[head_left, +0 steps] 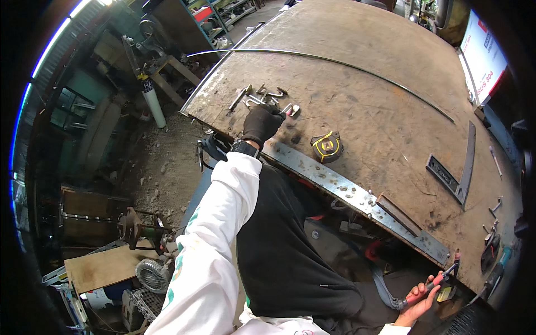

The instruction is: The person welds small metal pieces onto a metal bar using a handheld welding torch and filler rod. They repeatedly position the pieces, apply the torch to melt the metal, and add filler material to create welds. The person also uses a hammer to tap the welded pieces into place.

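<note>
My left hand [262, 124], in a black glove, reaches over the near left part of the workbench, its fingers closed. A small thing with a pinkish end [288, 109] shows at its fingertips, its kind unclear. Just beyond the hand lie several bent metal rods [258, 96]. A black and yellow tape measure [326, 146] sits to the right of the hand. Bare and low at the right, my right hand [421, 296] is wrapped round the red handle of a welding torch [434, 283]. The torch points up toward the bench corner, with a grey hose behind it.
The workbench [379, 72] has a metal strip [318, 174] along its near edge. A long thin rod [335, 60] crosses its far part. On the right lie a try square [460, 178] and small rods [494, 206]. A gas cylinder [153, 103] stands beyond the left edge.
</note>
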Demonstrator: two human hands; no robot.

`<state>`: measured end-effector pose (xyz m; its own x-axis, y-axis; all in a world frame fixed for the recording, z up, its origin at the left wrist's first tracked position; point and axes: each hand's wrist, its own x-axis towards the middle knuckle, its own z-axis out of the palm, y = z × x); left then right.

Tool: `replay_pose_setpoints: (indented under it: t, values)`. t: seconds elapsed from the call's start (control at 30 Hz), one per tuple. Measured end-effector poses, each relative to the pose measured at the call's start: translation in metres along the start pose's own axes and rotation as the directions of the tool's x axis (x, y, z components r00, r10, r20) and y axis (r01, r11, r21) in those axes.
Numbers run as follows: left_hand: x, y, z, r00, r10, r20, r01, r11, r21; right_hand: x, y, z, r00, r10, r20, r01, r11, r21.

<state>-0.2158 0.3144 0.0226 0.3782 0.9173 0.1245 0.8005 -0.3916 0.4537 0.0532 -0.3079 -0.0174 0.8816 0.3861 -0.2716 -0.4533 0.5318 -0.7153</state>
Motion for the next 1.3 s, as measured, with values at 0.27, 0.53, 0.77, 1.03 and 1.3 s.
replay_pose_setpoints:
  t: [0.27,0.53,0.77,1.03,1.3]
  values:
    - [-0.002,0.008,-0.005,0.997,0.072,0.018,-0.071,0.996,-0.063,-0.002,0.012,0.018,0.997,-0.032,-0.069,0.029,0.999,-0.045]
    - [0.000,0.009,-0.004,0.995,0.094,-0.012,-0.095,0.995,-0.017,-0.005,0.011,0.016,0.999,-0.016,-0.046,0.012,0.997,-0.081]
    - [0.008,0.018,-0.008,0.986,-0.073,0.153,0.064,0.996,0.064,-0.002,0.010,0.011,0.999,-0.002,-0.034,-0.001,0.995,-0.098]
    - [0.025,-0.002,0.003,0.977,0.020,0.214,-0.042,0.994,0.098,-0.003,0.008,0.005,1.000,0.010,-0.022,-0.012,0.997,-0.078]
    - [0.061,-0.030,0.017,0.870,0.191,0.455,-0.261,0.961,0.096,-0.004,0.004,-0.001,1.000,-0.001,-0.012,0.000,0.997,-0.078]
